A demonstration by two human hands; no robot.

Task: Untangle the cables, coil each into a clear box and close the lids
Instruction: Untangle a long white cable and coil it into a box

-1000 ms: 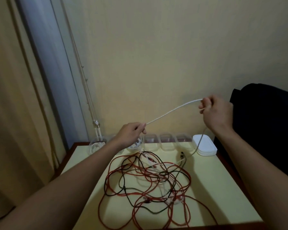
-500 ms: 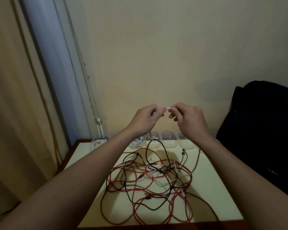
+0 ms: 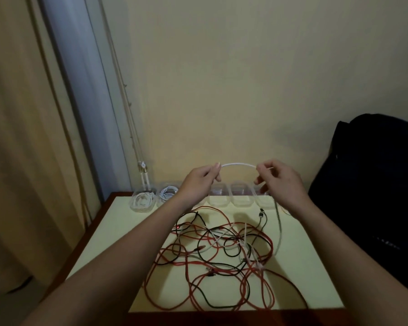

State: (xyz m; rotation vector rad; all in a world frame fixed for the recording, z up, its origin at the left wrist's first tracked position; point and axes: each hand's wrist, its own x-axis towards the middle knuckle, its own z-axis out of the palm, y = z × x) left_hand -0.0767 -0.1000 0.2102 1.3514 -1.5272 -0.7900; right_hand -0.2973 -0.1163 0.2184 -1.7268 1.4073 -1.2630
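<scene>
**Change noted.** A second ago the two hands were well apart with the white cable [image 3: 238,164] drawn into a long line between them. Half a second ago they met. Now the left hand [image 3: 198,182] and right hand [image 3: 283,182] stand a little apart, with a short arch of the cable spanning the gap. Fingers [image 3: 216,170] of the left hand pinch one end of the arch; the right hand's fingers are curled and pinch the other. From the right hand the cable's remainder drops to the worktop [image 3: 118,231] and runs into the tangle [image 3: 222,255] of red and black leads.

**Assessment.** The spread-and-gather pattern suggests length is being measured into loops, so coiling of this cable has begun. Its tail is not yet free of the tangle, and that will likely snag.

**Boxes.** The clear boxes [image 3: 242,196] line the far edge. The two leftmost already hold white coils; those behind the hands appear empty. Lid state cannot be determined.

**Clearances.** The hands are raised above the boxes, near the wall [image 3: 245,90]. The black bag [image 3: 375,196] stands close on the right and the curtain [image 3: 21,137] on the left. The tangle reaches the worktop's near edge. Bare surface lies at the left.
</scene>
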